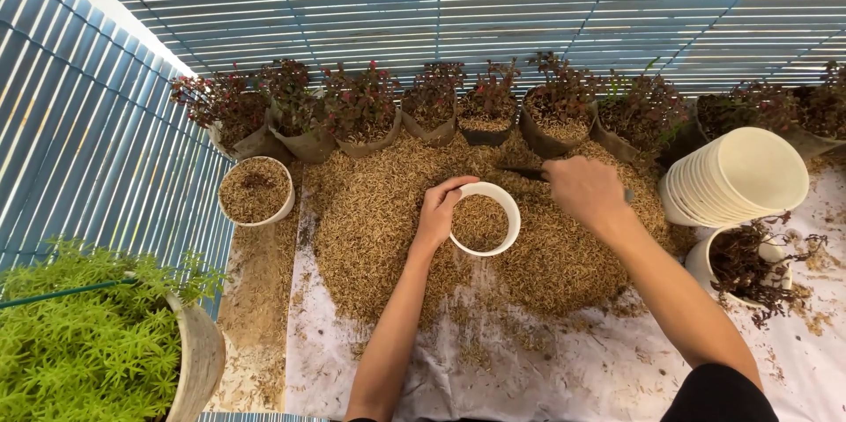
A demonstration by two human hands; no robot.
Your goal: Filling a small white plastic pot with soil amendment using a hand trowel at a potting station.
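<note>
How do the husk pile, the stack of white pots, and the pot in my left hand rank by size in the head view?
1. Husk pile, largest.
2. Stack of white pots.
3. Pot in the left hand, smallest, partly filled with husks.

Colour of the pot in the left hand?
White pot, held by the left hand; head view.

Daylight was bright and even, striped where it fell through the slatted blue wall (79, 122) from about ten o'clock, with a blown-out white strip at eleven. Shadows were soft and short. Focus held sharp at centre; straight slats bowed toward the edges, a wide-lens distortion. No motion blur showed.
</note>
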